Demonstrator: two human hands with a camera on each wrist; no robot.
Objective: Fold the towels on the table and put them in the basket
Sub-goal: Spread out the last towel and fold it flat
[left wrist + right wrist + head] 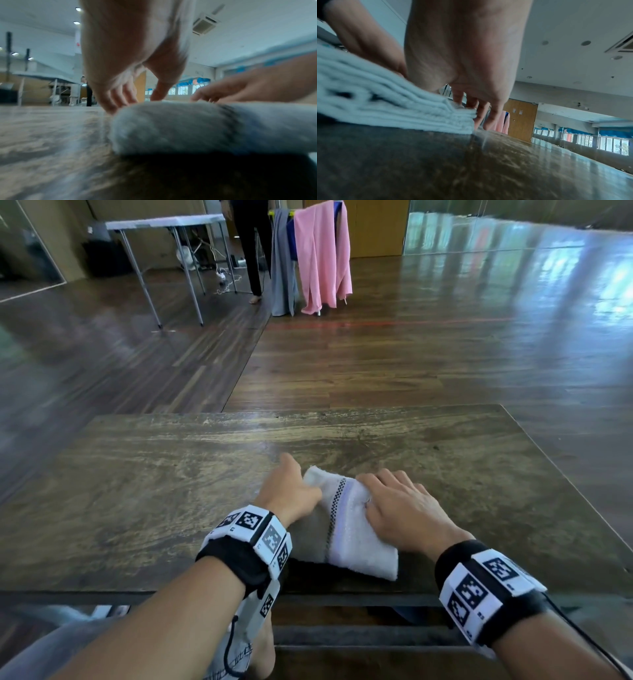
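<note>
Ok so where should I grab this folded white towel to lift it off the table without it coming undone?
Probably pinch the white towel across its whole thickness at both short ends, left hand from its left side, right hand from its right. The right wrist view shows many loose stacked layers lying flat on the table, so gripping only the top layer would likely unfold it.

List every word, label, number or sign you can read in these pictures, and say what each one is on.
No readable words or numbers in any view.
Left wristband: black-and-white square code patterns only, no letters.
Right wristband: the same kind of patterns, plus tiny marks too small to read.
White towel: a woven checkered stripe, no label visible.
Both wrist views: too blurred to show any text.
</note>
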